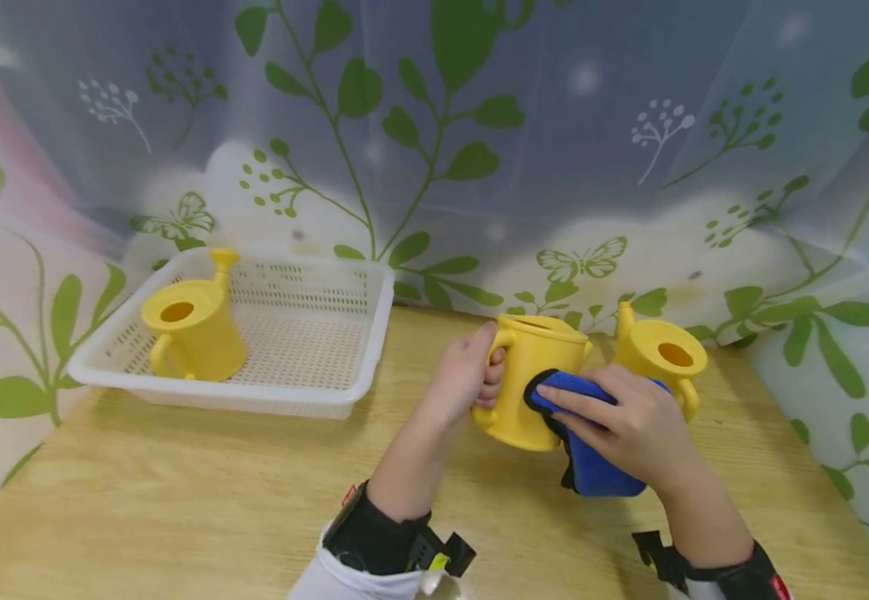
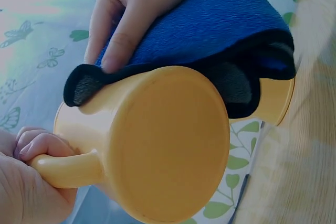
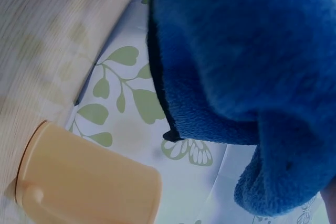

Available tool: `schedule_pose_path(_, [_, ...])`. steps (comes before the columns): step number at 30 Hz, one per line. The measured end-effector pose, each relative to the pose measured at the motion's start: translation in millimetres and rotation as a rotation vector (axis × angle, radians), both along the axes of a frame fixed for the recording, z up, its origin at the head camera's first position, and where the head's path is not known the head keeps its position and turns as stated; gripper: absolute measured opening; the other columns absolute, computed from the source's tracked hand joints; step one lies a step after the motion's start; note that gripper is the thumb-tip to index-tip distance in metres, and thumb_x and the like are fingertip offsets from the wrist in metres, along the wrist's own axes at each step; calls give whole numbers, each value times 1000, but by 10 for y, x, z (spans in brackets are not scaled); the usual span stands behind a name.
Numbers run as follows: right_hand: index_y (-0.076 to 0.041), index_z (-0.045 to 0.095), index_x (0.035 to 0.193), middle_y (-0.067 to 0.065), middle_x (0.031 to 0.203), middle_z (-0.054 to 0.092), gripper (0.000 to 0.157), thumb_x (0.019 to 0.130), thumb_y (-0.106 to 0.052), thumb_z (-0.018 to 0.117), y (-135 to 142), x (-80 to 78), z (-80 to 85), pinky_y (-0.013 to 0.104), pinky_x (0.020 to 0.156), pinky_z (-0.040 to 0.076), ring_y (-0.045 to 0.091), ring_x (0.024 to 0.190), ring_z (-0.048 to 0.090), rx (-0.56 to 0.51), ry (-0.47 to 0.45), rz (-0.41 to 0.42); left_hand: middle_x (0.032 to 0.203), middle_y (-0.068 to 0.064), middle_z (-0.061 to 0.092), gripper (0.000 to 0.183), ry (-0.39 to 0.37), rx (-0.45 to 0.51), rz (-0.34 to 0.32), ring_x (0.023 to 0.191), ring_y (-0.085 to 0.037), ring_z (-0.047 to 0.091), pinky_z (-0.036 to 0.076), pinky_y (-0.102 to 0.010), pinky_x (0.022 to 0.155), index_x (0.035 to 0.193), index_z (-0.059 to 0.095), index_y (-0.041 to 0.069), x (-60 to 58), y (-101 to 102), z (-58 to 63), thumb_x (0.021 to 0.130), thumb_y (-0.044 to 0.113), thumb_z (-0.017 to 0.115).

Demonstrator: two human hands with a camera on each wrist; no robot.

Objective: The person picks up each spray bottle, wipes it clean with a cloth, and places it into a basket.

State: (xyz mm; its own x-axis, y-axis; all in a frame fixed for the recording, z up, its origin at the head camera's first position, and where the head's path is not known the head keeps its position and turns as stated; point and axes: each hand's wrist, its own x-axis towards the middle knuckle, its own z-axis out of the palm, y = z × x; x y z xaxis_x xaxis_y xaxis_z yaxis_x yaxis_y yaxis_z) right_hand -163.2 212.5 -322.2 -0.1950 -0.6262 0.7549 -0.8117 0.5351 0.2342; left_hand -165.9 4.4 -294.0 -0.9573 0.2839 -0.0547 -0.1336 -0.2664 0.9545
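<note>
In the head view my left hand (image 1: 467, 371) grips the handle of a yellow watering can (image 1: 524, 383). This can is raised and tilted, its round base facing the left wrist view. My right hand (image 1: 640, 425) holds a folded blue cloth (image 1: 602, 471) with black edging against the can's side. The cloth (image 2: 210, 24) lies over the can's wall in the left wrist view, fingers pressing on it. Just behind the right hand stands a second yellow watering can (image 1: 659, 346), partly covered by that hand. In the right wrist view the cloth (image 3: 252, 51) hides most of the hand.
On the left of the wooden table (image 1: 179, 492) stands a white perforated plastic basket (image 1: 329, 392) with another yellow watering can (image 1: 202, 333) in it. A leaf-patterned curtain (image 1: 419, 167) hangs behind the table and along its sides.
</note>
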Motion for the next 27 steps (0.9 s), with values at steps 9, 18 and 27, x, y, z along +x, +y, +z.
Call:
schedule_pose_path(9, [-18, 68, 107, 8, 76, 59, 30, 91, -39, 53, 88, -4, -5, 33, 51, 42, 19, 63, 51, -176, -21, -117, 49, 5, 25, 38, 10, -26, -29, 42, -7, 20, 21, -17, 42, 63, 32, 12, 148, 48, 91, 99, 27, 31])
schedule_pose_path(18, [-17, 67, 107, 11, 78, 61, 30, 91, -38, 53, 87, -34, 66, 35, 52, 43, 22, 64, 53, -209, -5, -157, 48, 6, 24, 40, -3, -8, -37, 41, -8, 19, 19, -19, 40, 64, 33, 15, -67, 80, -85, 98, 38, 33])
schedule_pose_path(27, [-18, 67, 107, 8, 76, 59, 28, 93, -35, 51, 74, -13, 45, 32, 52, 42, 18, 61, 49, -73, 2, -49, 48, 6, 24, 41, -21, 42, 8, 41, -7, 18, 18, -17, 39, 64, 32, 13, -51, 41, -91, 97, 37, 33])
